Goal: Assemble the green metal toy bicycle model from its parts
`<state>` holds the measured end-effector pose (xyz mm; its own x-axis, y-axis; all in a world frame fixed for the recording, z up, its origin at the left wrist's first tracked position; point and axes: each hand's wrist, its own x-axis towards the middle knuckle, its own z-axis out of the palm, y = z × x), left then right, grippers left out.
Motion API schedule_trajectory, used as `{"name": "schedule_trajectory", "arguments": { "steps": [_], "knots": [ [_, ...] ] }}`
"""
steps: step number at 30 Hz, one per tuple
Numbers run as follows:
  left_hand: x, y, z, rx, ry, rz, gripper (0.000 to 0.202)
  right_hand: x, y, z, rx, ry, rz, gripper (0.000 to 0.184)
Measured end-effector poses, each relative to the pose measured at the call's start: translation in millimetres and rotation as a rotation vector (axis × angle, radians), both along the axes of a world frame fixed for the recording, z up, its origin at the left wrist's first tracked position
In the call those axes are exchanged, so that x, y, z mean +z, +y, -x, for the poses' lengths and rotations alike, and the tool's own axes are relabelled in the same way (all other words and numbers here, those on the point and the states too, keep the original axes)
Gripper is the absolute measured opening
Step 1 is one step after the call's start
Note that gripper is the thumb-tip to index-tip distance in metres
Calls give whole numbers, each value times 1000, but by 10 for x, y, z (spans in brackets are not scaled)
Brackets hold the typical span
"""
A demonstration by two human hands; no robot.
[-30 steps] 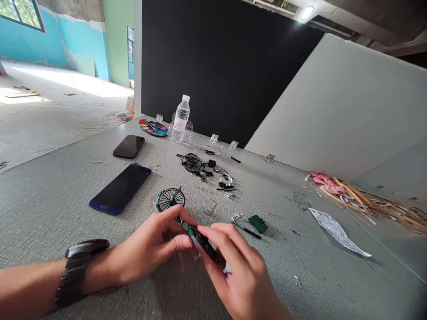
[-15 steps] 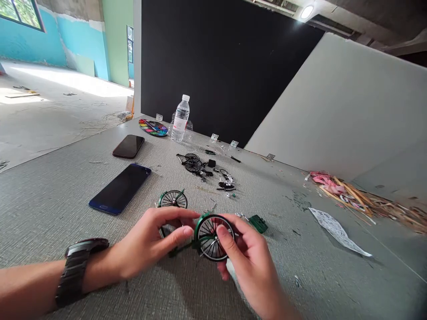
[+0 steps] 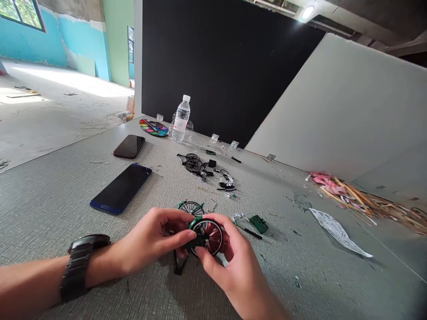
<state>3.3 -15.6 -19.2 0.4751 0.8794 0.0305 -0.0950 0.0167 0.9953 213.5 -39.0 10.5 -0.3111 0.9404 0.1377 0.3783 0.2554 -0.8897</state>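
Between my hands is a green miniature bicycle (image 3: pixel 191 207) with black spoked wheels. My left hand (image 3: pixel 155 242), a dark watch (image 3: pixel 85 255) on its wrist, pinches the green frame between thumb and fingers. At the near wheel (image 3: pixel 214 233), my right hand (image 3: pixel 233 262) has its thumb on the lower rim and its fingers around the far side. The other wheel shows just beyond my left fingers, and a black part (image 3: pixel 179 266) of the bicycle juts out below. Fingers hide much of the frame.
Beyond my right hand lie a small green box (image 3: pixel 259 224) and a thin black rod (image 3: pixel 251 233). Black miniature bicycle parts (image 3: pixel 193 164) sit farther back. Two phones (image 3: pixel 122 189) rest left, near a water bottle (image 3: pixel 181 120) and a paint palette (image 3: pixel 153 127). A printed sheet (image 3: pixel 336 231) lies right.
The bicycle has turned in my hands: its far wheel moved right and its near wheel slightly left. My right thumb has shifted from the wheel's middle to its lower rim.
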Motion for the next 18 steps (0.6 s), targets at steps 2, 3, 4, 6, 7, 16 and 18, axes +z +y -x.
{"name": "schedule_trajectory", "arguments": {
  "steps": [2,3,4,6,7,16,18],
  "knots": [
    [2,10,-4,10,-15,6,43,7,8,-40,14,-2,-14,42],
    [5,14,-4,16,-20,5,43,9,16,-64,14,-8,-33,43],
    [7,18,-5,23,-25,7,43,9,27,-89,10,-21,-61,43],
    [7,22,-3,38,-26,12,43,3,59,-135,-22,-55,-151,38],
    [4,20,-2,44,-22,12,42,-4,80,-153,-53,-72,-210,33],
    [-1,-21,3,49,89,-75,34,41,71,-72,-223,-211,-545,6],
    [23,-20,1,42,100,-98,32,63,33,-25,-187,-222,-567,3]
  ]
}}
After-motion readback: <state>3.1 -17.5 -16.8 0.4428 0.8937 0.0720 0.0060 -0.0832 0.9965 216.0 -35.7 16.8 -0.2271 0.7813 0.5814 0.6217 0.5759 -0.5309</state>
